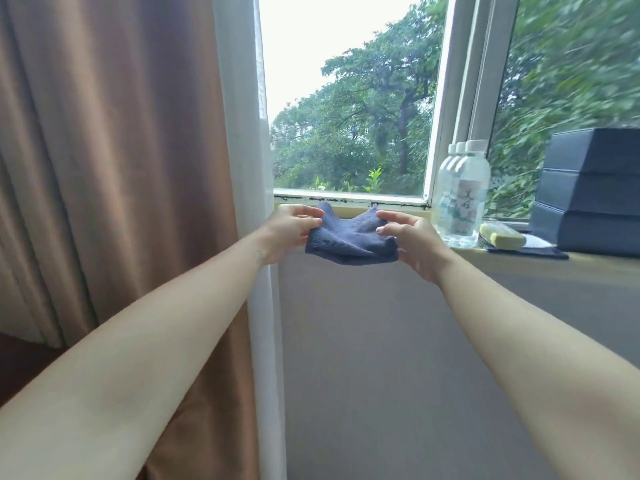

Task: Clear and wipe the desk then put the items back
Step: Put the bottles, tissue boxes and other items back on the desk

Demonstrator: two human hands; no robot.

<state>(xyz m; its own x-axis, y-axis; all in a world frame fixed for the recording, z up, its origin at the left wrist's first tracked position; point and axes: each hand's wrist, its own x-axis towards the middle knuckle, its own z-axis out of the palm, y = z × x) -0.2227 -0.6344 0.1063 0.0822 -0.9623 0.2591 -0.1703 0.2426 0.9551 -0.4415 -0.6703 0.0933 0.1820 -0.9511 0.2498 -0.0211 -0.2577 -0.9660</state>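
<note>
Your hands stretch a blue cloth (pixel 349 237) at the window sill (pixel 519 259).
Your left hand (pixel 294 230) and right hand (pixel 412 242) each pinch one end; water bottles (pixel 462 199) stand nearby.

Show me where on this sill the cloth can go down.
Bare sill runs from the white curtain to the water bottles, just behind the cloth. Right of that it is crowded: bottles, yellow packet, stacked dark boxes.

Both hands (pixel 349 233) pinch a blue cloth (pixel 349 242), perhaps folded, before the windowsill (pixel 588 263).
</note>
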